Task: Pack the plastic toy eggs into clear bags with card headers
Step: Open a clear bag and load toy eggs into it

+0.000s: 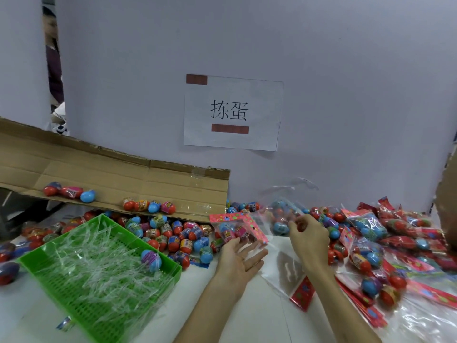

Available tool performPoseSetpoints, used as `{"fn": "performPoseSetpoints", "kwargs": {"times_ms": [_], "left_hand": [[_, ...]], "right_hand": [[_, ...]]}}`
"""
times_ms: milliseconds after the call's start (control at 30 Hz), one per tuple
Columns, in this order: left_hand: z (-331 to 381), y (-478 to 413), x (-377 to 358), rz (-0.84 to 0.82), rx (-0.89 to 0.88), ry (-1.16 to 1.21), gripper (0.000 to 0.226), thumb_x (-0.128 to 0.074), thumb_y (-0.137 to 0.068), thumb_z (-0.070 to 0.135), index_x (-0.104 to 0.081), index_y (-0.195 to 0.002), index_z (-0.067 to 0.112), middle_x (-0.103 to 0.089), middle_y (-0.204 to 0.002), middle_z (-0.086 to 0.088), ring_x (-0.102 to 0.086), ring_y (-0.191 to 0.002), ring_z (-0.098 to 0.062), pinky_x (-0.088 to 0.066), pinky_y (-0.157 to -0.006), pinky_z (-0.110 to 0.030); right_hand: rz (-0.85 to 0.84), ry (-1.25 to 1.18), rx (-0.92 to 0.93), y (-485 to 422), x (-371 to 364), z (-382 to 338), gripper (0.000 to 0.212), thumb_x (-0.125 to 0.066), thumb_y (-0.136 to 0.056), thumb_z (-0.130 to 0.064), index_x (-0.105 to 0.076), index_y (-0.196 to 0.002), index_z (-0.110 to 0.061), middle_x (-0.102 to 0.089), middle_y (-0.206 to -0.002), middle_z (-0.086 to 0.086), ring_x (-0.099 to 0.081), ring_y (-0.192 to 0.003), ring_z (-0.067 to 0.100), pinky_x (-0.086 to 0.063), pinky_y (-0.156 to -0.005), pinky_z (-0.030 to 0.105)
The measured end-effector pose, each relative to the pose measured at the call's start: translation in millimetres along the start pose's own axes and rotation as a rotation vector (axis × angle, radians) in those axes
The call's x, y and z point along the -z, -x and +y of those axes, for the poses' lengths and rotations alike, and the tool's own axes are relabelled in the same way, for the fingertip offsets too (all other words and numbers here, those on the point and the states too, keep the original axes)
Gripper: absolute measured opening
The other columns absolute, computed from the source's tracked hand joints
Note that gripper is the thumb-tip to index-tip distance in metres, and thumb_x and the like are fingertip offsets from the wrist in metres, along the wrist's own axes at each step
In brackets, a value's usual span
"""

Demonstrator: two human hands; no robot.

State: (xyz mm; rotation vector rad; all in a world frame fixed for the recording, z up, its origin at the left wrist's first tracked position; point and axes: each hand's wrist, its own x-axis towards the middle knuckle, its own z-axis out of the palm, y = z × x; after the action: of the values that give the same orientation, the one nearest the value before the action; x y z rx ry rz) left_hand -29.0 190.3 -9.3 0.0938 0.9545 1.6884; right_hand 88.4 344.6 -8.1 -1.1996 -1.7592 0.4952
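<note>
Loose plastic toy eggs [173, 233], red, blue and pink, lie heaped on the table's middle. My left hand [239, 258] is palm up with straight fingers, and a packed clear bag with a pink card header [235, 226] rests on its fingertips. My right hand [309, 238] has its fingers curled around the edge of a clear bag [284, 214] that holds several eggs and stands up from the table. An empty clear bag with a red header [294, 280] lies under my right forearm.
A green plastic basket [99, 305] with clear plastic strips and one egg stands at the left. A flattened cardboard sheet [111, 174] leans behind the eggs. Several packed bags [385, 243] pile up at the right. A white partition with a paper sign [232, 112] stands behind.
</note>
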Motion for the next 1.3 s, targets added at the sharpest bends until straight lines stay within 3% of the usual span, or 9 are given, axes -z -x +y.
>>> {"fn": "performPoseSetpoints", "kwargs": {"times_ms": [100, 200, 300, 600, 733, 933, 1033, 1167, 1300], "left_hand": [[-2, 3, -3, -0.018, -0.002, -0.038, 0.038, -0.041, -0.108, 0.034, -0.058, -0.130, 0.009, -0.075, -0.119, -0.013, -0.077, -0.098, -0.034, -0.054, -0.083, -0.040], [-1, 2, -4, -0.025, -0.017, -0.039, 0.044, -0.043, -0.107, 0.037, -0.061, -0.131, 0.005, -0.075, -0.120, -0.016, -0.074, -0.105, -0.037, -0.053, -0.085, -0.039], [0, 2, -3, -0.040, -0.047, -0.027, 0.049, -0.042, -0.106, 0.037, -0.066, -0.131, 0.002, -0.074, -0.120, -0.020, -0.073, -0.105, -0.036, -0.056, -0.091, -0.043], [-9, 7, -12, -0.095, 0.013, -0.096, 0.048, -0.036, -0.110, 0.037, -0.071, -0.117, 0.005, -0.078, -0.110, -0.015, -0.079, -0.085, -0.025, -0.061, -0.061, -0.034], [-10, 10, -14, -0.117, -0.003, -0.147, 0.045, -0.036, -0.110, 0.041, -0.069, -0.124, 0.014, -0.077, -0.115, -0.016, -0.077, -0.098, -0.030, -0.061, -0.076, -0.043], [-6, 11, -10, -0.088, -0.050, -0.321, 0.045, -0.029, -0.111, 0.034, -0.064, -0.130, 0.012, -0.077, -0.115, -0.013, -0.073, -0.105, -0.034, -0.055, -0.097, -0.044], [-9, 10, -12, -0.083, -0.069, -0.392, 0.042, -0.031, -0.111, 0.028, -0.060, -0.133, 0.008, -0.077, -0.113, -0.013, -0.073, -0.097, -0.033, -0.058, -0.089, -0.043], [-14, 8, -16, -0.061, -0.090, -0.458, 0.040, -0.037, -0.107, 0.021, -0.067, -0.124, 0.002, -0.078, -0.097, -0.012, -0.074, -0.078, -0.027, -0.061, -0.070, -0.037], [-17, 3, -19, -0.042, -0.086, -0.489, 0.041, -0.039, -0.107, 0.027, -0.073, -0.116, 0.006, -0.079, -0.097, -0.014, -0.076, -0.078, -0.024, -0.058, -0.059, -0.032]], "right_hand": [[-0.034, -0.341, 0.041, 27, 10, -23, 0.014, -0.076, -0.089, -0.015, -0.072, -0.085, -0.027, -0.073, -0.078, -0.009, -0.069, -0.075, 0.003, -0.055, -0.069, 0.020], [-0.327, -0.565, 0.198, 47, 19, -46, 0.024, -0.073, -0.087, 0.003, -0.077, -0.090, -0.021, -0.076, -0.083, -0.004, -0.073, -0.077, 0.013, -0.057, -0.069, 0.021], [-0.429, -0.463, 0.338, 61, 16, -55, 0.026, -0.076, -0.082, 0.000, -0.076, -0.088, -0.025, -0.074, -0.084, -0.006, -0.072, -0.078, 0.018, -0.058, -0.070, 0.027], [-0.159, -0.113, 0.448, 69, -10, -35, 0.025, -0.086, -0.076, -0.011, -0.071, -0.082, -0.030, -0.061, -0.090, -0.017, -0.057, -0.089, 0.007, -0.045, -0.075, 0.015], [-0.162, -0.042, 0.478, 68, -11, -32, 0.031, -0.079, -0.084, -0.012, -0.078, -0.108, -0.032, -0.055, -0.112, -0.012, -0.047, -0.106, 0.010, -0.047, -0.087, 0.025], [-0.166, -0.120, 0.399, 66, -5, -34, 0.029, -0.083, -0.079, -0.005, -0.074, -0.098, -0.025, -0.052, -0.124, -0.003, -0.052, -0.117, 0.011, -0.039, -0.087, 0.000], [-0.212, -0.158, 0.343, 68, -5, -35, 0.031, -0.081, -0.078, 0.000, -0.071, -0.093, -0.026, -0.055, -0.127, -0.003, -0.055, -0.119, 0.013, -0.039, -0.087, -0.001], [-0.211, -0.140, 0.289, 67, -8, -33, 0.027, -0.075, -0.086, -0.004, -0.079, -0.107, -0.022, -0.062, -0.135, -0.004, -0.057, -0.124, 0.015, -0.048, -0.103, 0.026], [-0.357, -0.179, 0.260, 67, -6, -33, 0.037, -0.060, -0.099, -0.010, -0.072, -0.126, -0.032, -0.065, -0.130, -0.014, -0.059, -0.120, 0.002, -0.045, -0.097, 0.009]]}}
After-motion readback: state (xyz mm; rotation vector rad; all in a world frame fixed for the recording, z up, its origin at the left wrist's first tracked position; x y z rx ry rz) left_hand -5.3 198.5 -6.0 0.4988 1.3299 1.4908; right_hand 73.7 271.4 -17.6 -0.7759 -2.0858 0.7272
